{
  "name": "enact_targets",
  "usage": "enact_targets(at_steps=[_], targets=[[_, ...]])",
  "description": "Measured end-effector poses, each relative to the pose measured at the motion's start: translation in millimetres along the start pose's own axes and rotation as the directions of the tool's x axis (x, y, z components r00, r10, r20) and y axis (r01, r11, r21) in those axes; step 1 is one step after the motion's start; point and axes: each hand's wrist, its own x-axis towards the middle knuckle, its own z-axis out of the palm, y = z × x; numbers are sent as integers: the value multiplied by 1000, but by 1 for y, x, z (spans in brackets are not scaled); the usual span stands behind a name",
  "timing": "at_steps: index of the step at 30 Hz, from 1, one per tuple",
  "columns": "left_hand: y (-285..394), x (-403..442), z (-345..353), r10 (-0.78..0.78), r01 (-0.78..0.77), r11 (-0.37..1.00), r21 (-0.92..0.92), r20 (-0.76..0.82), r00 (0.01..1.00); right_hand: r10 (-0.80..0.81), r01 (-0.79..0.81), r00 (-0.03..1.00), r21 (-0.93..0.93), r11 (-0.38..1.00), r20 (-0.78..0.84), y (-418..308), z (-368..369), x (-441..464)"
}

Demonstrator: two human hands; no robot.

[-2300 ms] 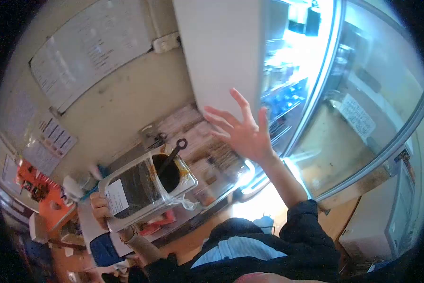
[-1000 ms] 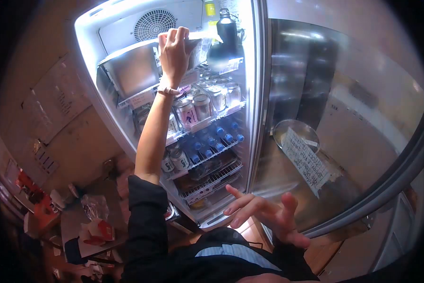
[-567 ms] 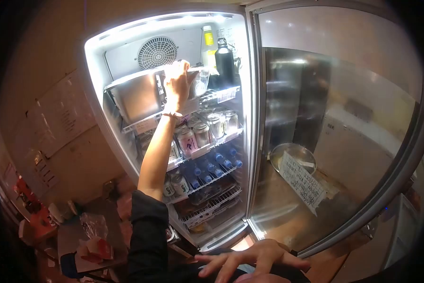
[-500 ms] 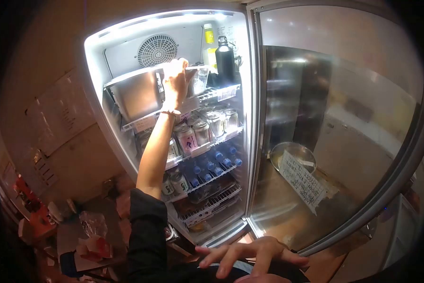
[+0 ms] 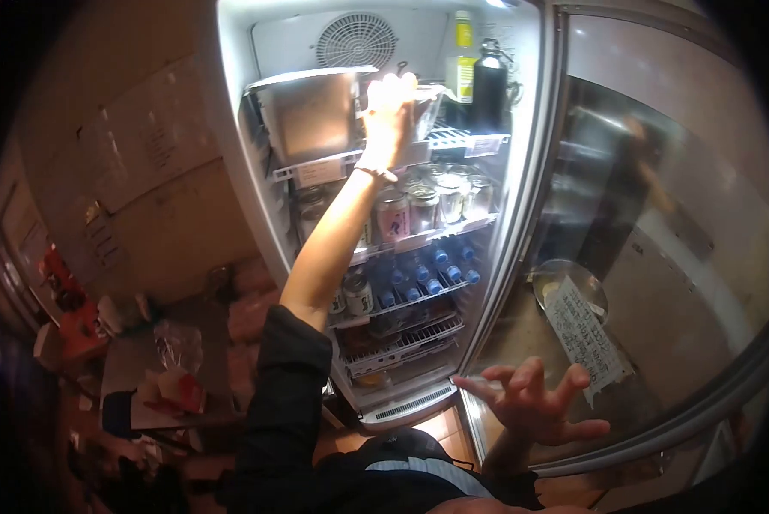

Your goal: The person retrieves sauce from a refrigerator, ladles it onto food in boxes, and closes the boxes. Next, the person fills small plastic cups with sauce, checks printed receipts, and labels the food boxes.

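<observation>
Landmark: black bottle (image 5: 490,90), upright on the top shelf of the open fridge.

Item, clear tub (image 5: 426,118): same shelf, left of the black bottle and apart from it. Its long axis appears to run front to back, near end towards the person; the rear is hidden.

Item, left hand (image 5: 388,111): left of the black bottle, at the tub's near end. Fingers bent over the upper edge, gripping the tub so far as glare allows a judgement. The tub's body extends behind the fingers and shows on their right side.

Item, dark ringed handle (image 5: 402,67): left of the black bottle, just behind the fingers.

Item, metal container (image 5: 312,116): further left of the black bottle, beyond the left hand.

Item, yellow-labelled bottle (image 5: 463,77): upright, just left of the black bottle.

Item, cans (image 5: 394,216): one shelf below the black bottle, to its left.

Item, right hand (image 5: 539,407): well below the black bottle and slightly right; fingers open, spread, holding nothing. The left is much the nearer hand to the tub.
</observation>
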Motion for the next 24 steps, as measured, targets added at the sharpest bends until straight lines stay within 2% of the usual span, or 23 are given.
enact_targets(at_steps=[4,6,8,10,11,12,13,14,16,18,20,22,23,24], targets=[[10,1,3,-97,97,995,-3,-1,995,-2,1,999,-29,1000,-37,2,-12,-8],[15,2,-1,-126,126,991,-34,18,992,69,-85,995,-237,968,-72,4,-20,-15],[16,0,-4,-96,97,995,-12,46,994,90,-119,989,-275,954,-119,14,-35,-26],[18,-8,-7,-81,79,993,-91,-12,997,229,-294,874,-93,951,-428,27,-50,-41],[27,-8,-28,-142,153,986,-69,152,978,234,-298,873,-88,950,-428,35,-56,-47],[30,-19,-35,-147,157,986,-62,151,978,286,-417,776,-117,901,-562,43,-64,-53],[31,-30,-41,-126,150,968,-203,125,984,316,-532,659,-126,837,-683,52,-73,-58],[32,-41,-50,-108,134,931,-339,97,989,331,-567,638,-133,813,-696,62,-82,-69],[39,-67,-89,21,22,954,-300,140,990,460,-725,610,-218,654,-646,80,-112,-115],[27,-73,-115,39,-3,973,-230,154,987,615,-908,369,-129,399,-697,102,-141,-205],[-7,-46,-121,23,-26,999,-37,-81,996,724,-992,-113,115,-46,-681,95,-127,-276],[-43,-17,-124,69,-44,992,120,-215,974,642,-902,-432,280,-329,-633,84,-97,-345],[-63,-7,-118,138,-87,973,212,-242,960,567,-826,-563,373,-423,-602,79,-79,-379],[-83,-1,-113,151,-97,962,257,-200,968,515,-771,-633,418,-480,-577,74,-71,-393]])
